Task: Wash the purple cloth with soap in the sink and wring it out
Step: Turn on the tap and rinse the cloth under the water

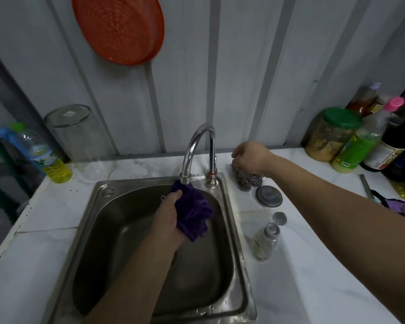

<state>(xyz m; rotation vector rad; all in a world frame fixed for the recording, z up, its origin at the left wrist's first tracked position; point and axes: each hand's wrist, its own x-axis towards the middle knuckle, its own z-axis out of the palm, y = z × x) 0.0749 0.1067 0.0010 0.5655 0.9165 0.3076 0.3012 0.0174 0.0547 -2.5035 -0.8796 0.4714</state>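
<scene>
Lower centre: steel sink (240,265), basin bare. Right of rim: small clear bottle (265,242), round metal lid (269,196), steel scourer (248,180). Mid-frame: left hand (171,220) clamped around bunched purple cloth (193,210), cloth top touching faucet (197,146) spout. Beyond: right hand (251,157) loosely curled above scourer, near faucet stem; contact indeterminate. Far right: crowded jars.

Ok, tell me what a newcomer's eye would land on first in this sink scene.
First, the purple cloth, bunched in the left hand right under the faucet spout, over the steel sink. Next, the orange plate hanging on the grey wall above. Then the right hand, reaching over the counter to a steel scrubber behind the sink's right corner.
</scene>
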